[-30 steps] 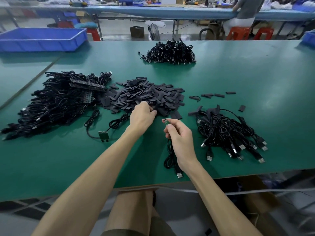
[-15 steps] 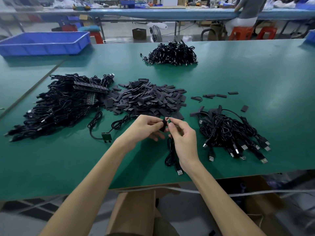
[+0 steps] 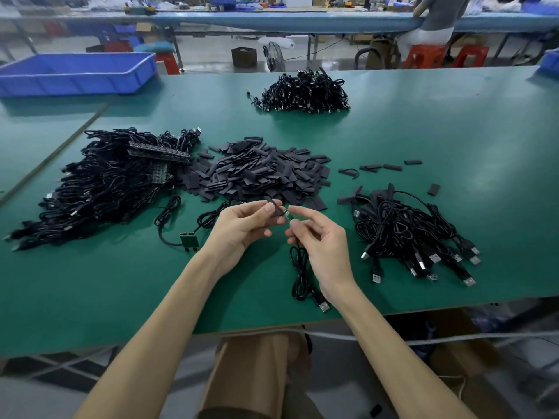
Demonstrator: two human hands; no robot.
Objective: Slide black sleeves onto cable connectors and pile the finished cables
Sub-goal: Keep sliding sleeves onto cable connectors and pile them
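My left hand (image 3: 242, 226) pinches a flat black sleeve (image 3: 276, 207) between thumb and fingers. My right hand (image 3: 322, 240) holds the small connector end (image 3: 289, 215) of a black cable (image 3: 299, 276), whose loop and USB plug hang down to the green table (image 3: 121, 297). Sleeve and connector tips nearly touch between my hands. Behind them lies a heap of loose black sleeves (image 3: 260, 173). A pile of cables (image 3: 405, 231) with bare USB plugs sits to the right. A large tangle of cables (image 3: 99, 182) lies to the left.
Two loose cables with a small green board (image 3: 189, 238) lie left of my left hand. Another cable bundle (image 3: 302, 92) rests at the table's far middle. A blue bin (image 3: 75, 74) stands far left. A person sits on a red stool (image 3: 423, 54) at the rear bench.
My left hand left the sleeve heap with one sleeve and came toward my right hand. Both hands now hold sleeve and connector tip to tip, slightly raised.
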